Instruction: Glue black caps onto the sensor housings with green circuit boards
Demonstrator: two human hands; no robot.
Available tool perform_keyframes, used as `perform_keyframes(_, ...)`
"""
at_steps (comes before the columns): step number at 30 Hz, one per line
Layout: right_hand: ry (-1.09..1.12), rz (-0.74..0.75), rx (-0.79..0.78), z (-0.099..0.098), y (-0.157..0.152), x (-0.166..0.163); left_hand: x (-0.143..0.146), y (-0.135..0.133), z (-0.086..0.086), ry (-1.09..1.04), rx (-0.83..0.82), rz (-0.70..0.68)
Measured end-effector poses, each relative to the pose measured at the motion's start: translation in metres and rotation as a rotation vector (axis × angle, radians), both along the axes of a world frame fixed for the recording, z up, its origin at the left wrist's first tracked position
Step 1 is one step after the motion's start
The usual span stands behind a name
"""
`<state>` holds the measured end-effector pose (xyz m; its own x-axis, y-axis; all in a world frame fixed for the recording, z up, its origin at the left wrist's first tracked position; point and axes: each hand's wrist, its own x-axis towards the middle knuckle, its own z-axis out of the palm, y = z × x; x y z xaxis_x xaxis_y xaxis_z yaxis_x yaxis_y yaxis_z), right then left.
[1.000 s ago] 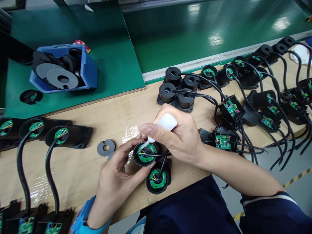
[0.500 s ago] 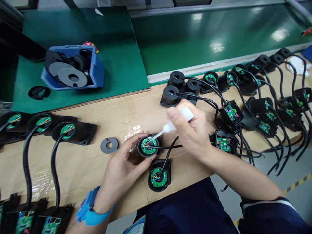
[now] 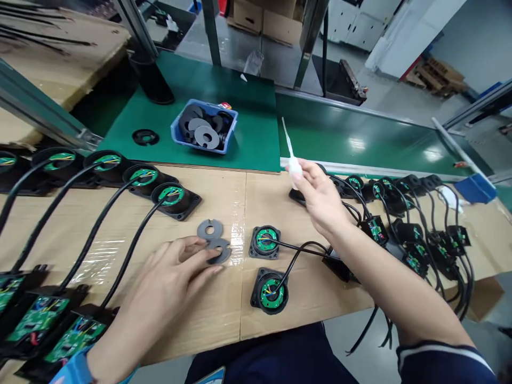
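Observation:
My left hand lies on the cardboard-covered bench with its fingers stretched out, their tips touching the nearer of two grey slotted discs; the other disc lies just behind. My right hand is raised over the bench's far edge and grips a small white glue bottle with its long nozzle pointing up. Between the hands sit two black round housings with green circuit boards inside, one farther and one nearer, both with black cables running right.
A blue bin of grey and black discs stands on the green mat behind, a loose black disc beside it. Rows of wired black housings lie at left and right. A green conveyor runs at the back.
My left hand let go of the round housing and moved left onto the grey discs. My right hand lifted the glue bottle away, up and to the right. The view tilted up.

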<state>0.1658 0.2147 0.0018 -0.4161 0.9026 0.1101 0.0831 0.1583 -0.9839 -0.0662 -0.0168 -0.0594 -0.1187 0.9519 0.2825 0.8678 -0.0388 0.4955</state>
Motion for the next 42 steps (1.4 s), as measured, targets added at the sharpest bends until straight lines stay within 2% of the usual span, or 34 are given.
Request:
perform_keyframes(3, -0.166, 0.024, 0.076, -0.009, 0.037, -0.041, 0.001, -0.001, -0.014, 0.057, 0.015, -0.019)
perform_keyframes(7, -0.298, 0.01, 0.131, -0.023, 0.072, -0.078, 0.0, -0.004, -0.018, 0.034, 0.039, -0.075)
perform_keyframes(11, -0.388, -0.001, 0.146, -0.032, 0.085, -0.094, 0.007, -0.008, -0.005, -0.046, 0.054, -0.047)
perform_keyframes(14, -0.403, -0.026, 0.152, -0.026, 0.082, -0.092, 0.021, -0.013, 0.012, -0.193, 0.042, -0.031)
perform_keyframes(17, -0.335, -0.049, 0.231, -0.008, 0.056, -0.062, 0.039, -0.019, 0.02, -0.362, 0.061, -0.106)
perform_keyframes(19, -0.233, -0.018, 0.354, 0.007, 0.023, -0.027, 0.05, -0.021, 0.019, -0.421, 0.079, -0.147)
perform_keyframes(21, -0.228, 0.039, 0.424, 0.019, -0.018, 0.014, 0.062, -0.021, 0.013, -0.459, 0.082, -0.173)
perform_keyframes(24, -0.365, 0.242, 0.431, 0.026, -0.075, 0.064, 0.077, -0.016, 0.006, -0.502, 0.058, -0.231)
perform_keyframes(26, -0.431, 0.361, 0.448, 0.02, -0.099, 0.082, 0.087, -0.012, 0.004, -0.516, 0.009, -0.274)
perform_keyframes(28, -0.454, 0.402, 0.504, 0.009, -0.111, 0.089, 0.096, -0.01, 0.004, -0.524, -0.036, -0.263)
perform_keyframes(31, -0.465, 0.387, 0.58, -0.006, -0.115, 0.087, 0.109, -0.015, 0.004, -0.508, -0.03, -0.147)
perform_keyframes(37, -0.48, 0.308, 0.645, -0.018, -0.129, 0.089, 0.13, -0.026, 0.0, -0.403, 0.072, 0.058)
perform_keyframes(42, -0.382, 0.206, 0.746, -0.028, -0.137, 0.094, 0.122, -0.026, 0.001, -0.352, 0.141, 0.015)
